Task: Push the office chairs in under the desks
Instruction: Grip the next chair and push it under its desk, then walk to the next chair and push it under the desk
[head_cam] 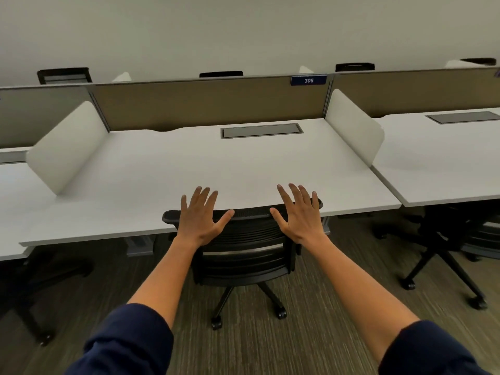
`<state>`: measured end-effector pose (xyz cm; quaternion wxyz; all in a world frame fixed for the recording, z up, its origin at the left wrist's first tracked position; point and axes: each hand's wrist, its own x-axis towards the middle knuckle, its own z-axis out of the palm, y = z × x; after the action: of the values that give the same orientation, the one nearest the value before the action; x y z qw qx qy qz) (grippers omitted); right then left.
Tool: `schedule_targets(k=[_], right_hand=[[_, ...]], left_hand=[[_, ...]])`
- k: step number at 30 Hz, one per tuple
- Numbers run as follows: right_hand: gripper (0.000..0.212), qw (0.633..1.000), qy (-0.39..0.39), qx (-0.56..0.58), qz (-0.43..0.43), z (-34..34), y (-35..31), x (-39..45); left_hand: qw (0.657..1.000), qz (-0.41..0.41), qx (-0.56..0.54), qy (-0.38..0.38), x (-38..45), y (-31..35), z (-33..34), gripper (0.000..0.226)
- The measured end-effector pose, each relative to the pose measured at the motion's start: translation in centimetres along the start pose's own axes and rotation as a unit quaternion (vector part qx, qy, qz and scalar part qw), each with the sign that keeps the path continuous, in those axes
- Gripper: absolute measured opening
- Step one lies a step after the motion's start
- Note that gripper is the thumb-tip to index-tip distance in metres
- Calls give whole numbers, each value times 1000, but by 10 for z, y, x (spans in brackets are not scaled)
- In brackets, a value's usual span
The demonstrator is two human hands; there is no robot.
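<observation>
A black mesh-backed office chair [243,247] stands at the middle white desk [189,169], its seat under the desktop and its backrest top at the desk's front edge. My left hand [201,216] is spread flat over the left part of the backrest top. My right hand [299,213] is spread the same way over the right part. Both palms face forward with fingers apart; I cannot tell if they touch the backrest. The chair's wheeled base shows on the carpet below.
Another black chair [454,247] sits under the right desk [446,158], and a dark chair [40,288] under the left desk. White side dividers [67,144] and a tan back panel with a "305" sign [309,80] bound the desk. More chair tops show behind the panel.
</observation>
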<state>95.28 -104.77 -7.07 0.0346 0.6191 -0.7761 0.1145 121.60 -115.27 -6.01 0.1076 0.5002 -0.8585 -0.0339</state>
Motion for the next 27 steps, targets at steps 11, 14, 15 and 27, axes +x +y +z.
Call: schedule_targets(k=[11,14,15,27], right_hand=[[83,998,5,-35,61,-11,26,-102],[82,994,-2,-56,96,-15,45,-136],[82,992,-4,-64,112,-20,54,-154],[85,961,25,-73,266,-61,179,-307]], left_hand=[[992,123,5,-3,-61,94,41,92],[987,163,3,-3,-73,127,55,93],[983,183,-1,-5,-77,145,60,93],[944,325,-32,-45,-129,336,76,92]])
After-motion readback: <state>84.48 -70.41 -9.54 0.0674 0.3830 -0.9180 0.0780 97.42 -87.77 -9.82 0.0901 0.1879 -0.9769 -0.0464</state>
